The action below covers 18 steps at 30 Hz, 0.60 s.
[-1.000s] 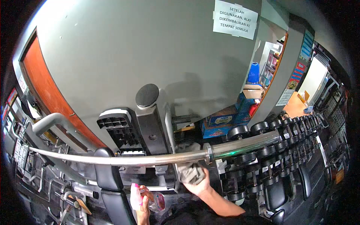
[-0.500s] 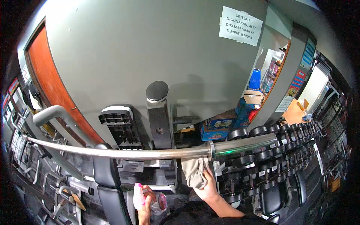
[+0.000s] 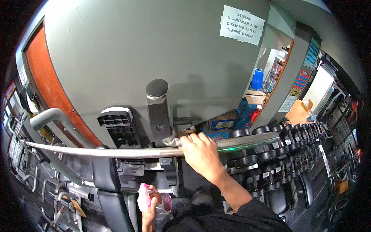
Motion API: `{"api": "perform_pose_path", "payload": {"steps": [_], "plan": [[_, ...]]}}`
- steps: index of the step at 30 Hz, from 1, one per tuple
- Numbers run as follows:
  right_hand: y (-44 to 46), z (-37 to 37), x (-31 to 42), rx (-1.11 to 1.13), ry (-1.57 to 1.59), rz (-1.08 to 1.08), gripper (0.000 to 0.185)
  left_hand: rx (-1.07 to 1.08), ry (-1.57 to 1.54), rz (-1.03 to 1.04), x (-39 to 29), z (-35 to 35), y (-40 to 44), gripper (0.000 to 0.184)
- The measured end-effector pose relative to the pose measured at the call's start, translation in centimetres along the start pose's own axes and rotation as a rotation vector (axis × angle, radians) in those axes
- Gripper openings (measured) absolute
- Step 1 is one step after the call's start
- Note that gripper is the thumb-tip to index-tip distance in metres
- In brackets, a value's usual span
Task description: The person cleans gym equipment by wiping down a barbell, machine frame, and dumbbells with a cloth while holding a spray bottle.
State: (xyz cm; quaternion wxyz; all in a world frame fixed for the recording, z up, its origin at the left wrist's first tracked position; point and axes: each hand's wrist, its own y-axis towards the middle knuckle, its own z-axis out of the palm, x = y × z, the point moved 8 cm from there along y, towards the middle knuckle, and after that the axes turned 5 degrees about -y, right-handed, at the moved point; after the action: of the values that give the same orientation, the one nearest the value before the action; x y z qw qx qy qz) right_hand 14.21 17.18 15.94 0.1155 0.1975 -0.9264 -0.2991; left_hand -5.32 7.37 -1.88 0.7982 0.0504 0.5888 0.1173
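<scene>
Right hand [image 3: 201, 154] has come up from below the bar [image 3: 127, 153] to lie over its top, taking the cloth [image 3: 172, 142] with it; half a second ago the cloth hung under the bar, so contact is now on the upper side. View has swung slightly too. Nearest: dark sleeve [image 3: 251, 216], then left hand [image 3: 152, 199], low in view, fingers wrapped round a bottle [image 3: 144, 198] with a pink-and-white top and a clear part showing past the fingers; bottle well below the bar, apart from it. Right fingers curl down over bar and cloth, little spread, cloth pinched against metal; only a bunched end pokes out left of the knuckles. Black pad [image 3: 108, 201] stands left of the bottle. Beyond the bar: upright post [image 3: 158, 120] with round cap, dumbbells [image 3: 249, 160] racked right, boxes [image 3: 222, 124] low by the wall [image 3: 135, 58], red-brown door [image 3: 54, 85] left, paper sign [image 3: 242, 24] high up. Hidden: most of the cloth and a stretch of bar under the right hand; right fingertips partly out of sight round the far side. Left grip on the bottle partly blocked, can't tell if a finger is on the trigger. Dark shape [image 3: 201, 197] under the bar too dim to name. Far left and right edges warped, black at corners.
</scene>
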Motion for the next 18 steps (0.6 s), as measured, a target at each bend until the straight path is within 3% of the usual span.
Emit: {"api": "perform_pose_path", "payload": {"steps": [5,13,15,18], "plan": [[0.7,2.0,0.2,0.15,-0.13,0.068,0.014,-0.099,-0.086,0.015,-2.1,0.4,-1.1,0.031],[-0.5,0.3,1.7,-0.019,-0.26,-0.006,0.012,-0.089,-0.084,0.094,-2.5,-0.1,-2.0,0.038],[-1.1,0.3,1.9,0.02,-0.234,0.005,0.02,-0.088,-0.094,0.096,-2.1,-0.4,-2.0,0.039],[-2.5,-0.6,2.1,-0.113,-0.008,-0.024,0.045,-0.098,-0.079,0.056,-1.5,-0.9,-1.9,0.041]]}}
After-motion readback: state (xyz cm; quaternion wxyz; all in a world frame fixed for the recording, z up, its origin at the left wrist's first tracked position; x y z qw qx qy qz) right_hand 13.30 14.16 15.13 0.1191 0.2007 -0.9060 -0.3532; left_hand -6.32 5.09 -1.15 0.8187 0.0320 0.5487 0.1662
